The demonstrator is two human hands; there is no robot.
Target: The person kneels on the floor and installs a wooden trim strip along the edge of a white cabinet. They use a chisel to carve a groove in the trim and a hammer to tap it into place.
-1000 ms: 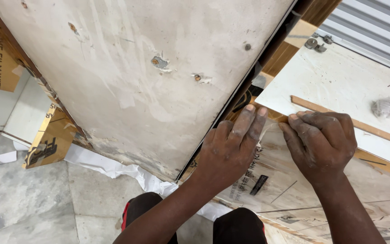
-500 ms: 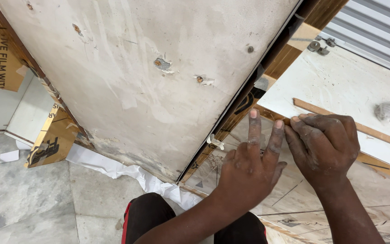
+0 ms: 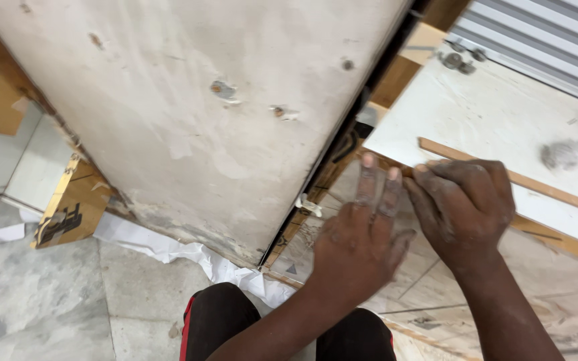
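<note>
Against the lower edge of a white laminate board point(image 3: 490, 113), two dusty hands meet at one thin wooden strip point(image 3: 536, 184). Left hand point(image 3: 359, 241) lies flat, fingers stretched toward the strip's near end, holding nothing. Right hand point(image 3: 466, 207) curls over that end; whether it grips is unclear. One large scuffed grey panel point(image 3: 188, 113) leans across the view. Two screws point(image 3: 459, 59) rest on the board beside a grey rag point(image 3: 570, 154). Crumpled white paper point(image 3: 188, 254) lies on the marble floor point(image 3: 41, 301).
</note>
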